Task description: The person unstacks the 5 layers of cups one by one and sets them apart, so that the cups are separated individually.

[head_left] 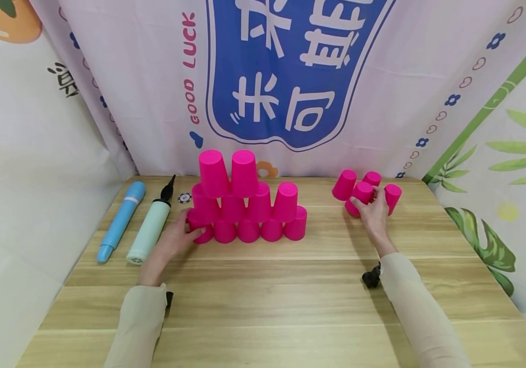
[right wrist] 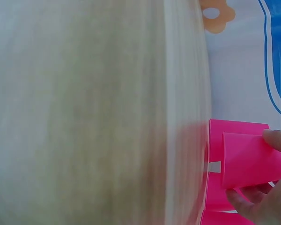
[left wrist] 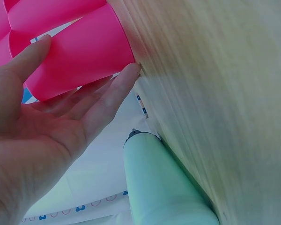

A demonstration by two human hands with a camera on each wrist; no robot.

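Pink cup [right wrist: 253, 161] between right-hand fingers [right wrist: 243, 205]

On the wooden table [head_left: 267, 301], at its left side, we see a blue cylinder [head_left: 122, 220] and, beside it, a pale green pump [head_left: 150, 231] with a black nozzle [head_left: 167, 193]. A small round chip [head_left: 184, 198] lies near this nozzle. Behind, we notice a curtain [head_left: 143, 102] with a blue panel [head_left: 286, 76].

Cream sleeves [head_left: 419, 306], black wrist cameras [head_left: 371, 276]
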